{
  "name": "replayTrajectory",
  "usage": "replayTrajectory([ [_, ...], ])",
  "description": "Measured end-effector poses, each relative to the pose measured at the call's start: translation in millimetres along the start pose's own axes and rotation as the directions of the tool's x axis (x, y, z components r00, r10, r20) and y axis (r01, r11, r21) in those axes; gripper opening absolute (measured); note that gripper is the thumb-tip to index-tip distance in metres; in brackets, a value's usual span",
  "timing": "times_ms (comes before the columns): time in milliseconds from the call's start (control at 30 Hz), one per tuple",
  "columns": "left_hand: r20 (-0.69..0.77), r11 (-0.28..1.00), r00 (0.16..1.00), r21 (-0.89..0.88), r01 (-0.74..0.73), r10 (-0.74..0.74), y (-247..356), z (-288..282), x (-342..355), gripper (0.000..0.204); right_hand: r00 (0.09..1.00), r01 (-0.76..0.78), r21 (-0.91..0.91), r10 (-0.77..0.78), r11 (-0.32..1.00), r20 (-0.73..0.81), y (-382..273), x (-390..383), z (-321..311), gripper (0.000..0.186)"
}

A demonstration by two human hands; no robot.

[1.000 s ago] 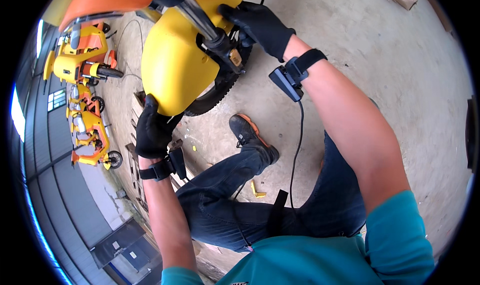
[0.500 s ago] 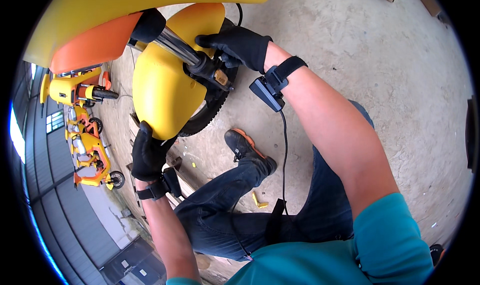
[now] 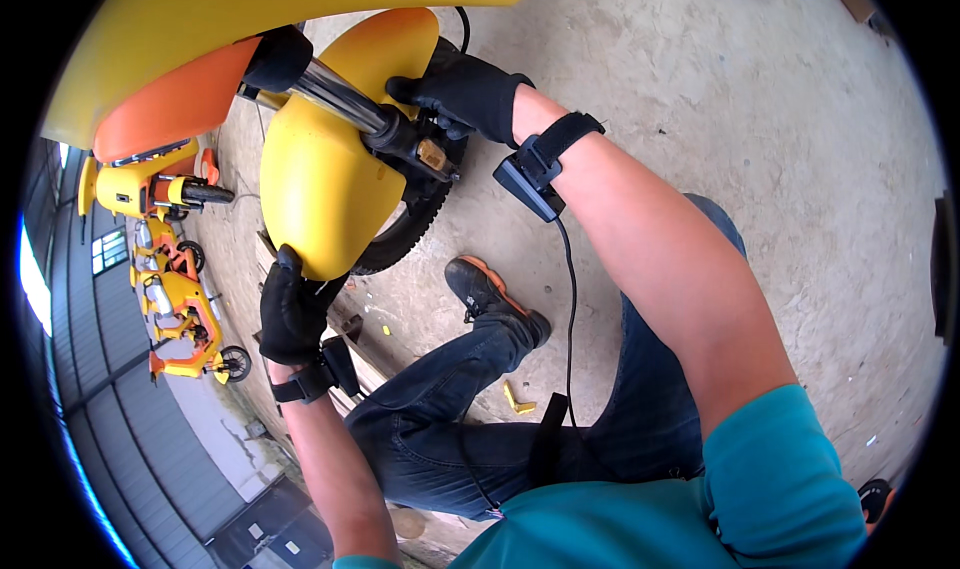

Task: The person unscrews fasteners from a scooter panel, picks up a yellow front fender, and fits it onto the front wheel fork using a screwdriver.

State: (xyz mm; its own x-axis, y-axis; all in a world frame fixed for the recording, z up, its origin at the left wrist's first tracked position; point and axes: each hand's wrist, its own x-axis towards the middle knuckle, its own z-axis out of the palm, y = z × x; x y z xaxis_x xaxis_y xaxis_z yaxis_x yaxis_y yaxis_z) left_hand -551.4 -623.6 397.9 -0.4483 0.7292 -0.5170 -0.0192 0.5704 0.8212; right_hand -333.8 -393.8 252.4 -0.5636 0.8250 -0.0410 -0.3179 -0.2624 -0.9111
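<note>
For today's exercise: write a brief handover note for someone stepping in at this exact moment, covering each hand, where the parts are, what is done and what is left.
Left hand, gloved, grips the lower rear edge of the yellow fender.
Right hand, gloved, is closed on the far side of the fork, near the top of the knobby tyre.
The fender sits over the tyre, beside the chrome fork tube.
Done: fender is in position over the wheel.
Left: whether its fastenings are in cannot be seen; check them, likely while keeping the fender steady.
</note>
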Motion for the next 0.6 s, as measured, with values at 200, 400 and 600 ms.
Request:
replayTrajectory([
  [200, -0.014, 0.999, 1.000, -0.040, 0.013, -0.013, 1, 4, 0, 0.058, 0.993, -0.091, 0.077, 0.084, 0.993, 0.088, 2, -4, 0, 0.035],
  [400, 0.007, 1.000, 1.000, -0.007, -0.023, 0.023, 1, 9, 0, 0.059, 0.997, -0.054, 0.065, 0.051, 0.996, 0.052, 1, -7, 3, 0.036],
  [600, 0.017, 0.984, 0.988, 0.089, -0.154, 0.154, -6, 6, 6, 0.052, 0.981, -0.191, 0.035, 0.192, 0.981, -0.013, 5, -11, 0, 0.051],
])
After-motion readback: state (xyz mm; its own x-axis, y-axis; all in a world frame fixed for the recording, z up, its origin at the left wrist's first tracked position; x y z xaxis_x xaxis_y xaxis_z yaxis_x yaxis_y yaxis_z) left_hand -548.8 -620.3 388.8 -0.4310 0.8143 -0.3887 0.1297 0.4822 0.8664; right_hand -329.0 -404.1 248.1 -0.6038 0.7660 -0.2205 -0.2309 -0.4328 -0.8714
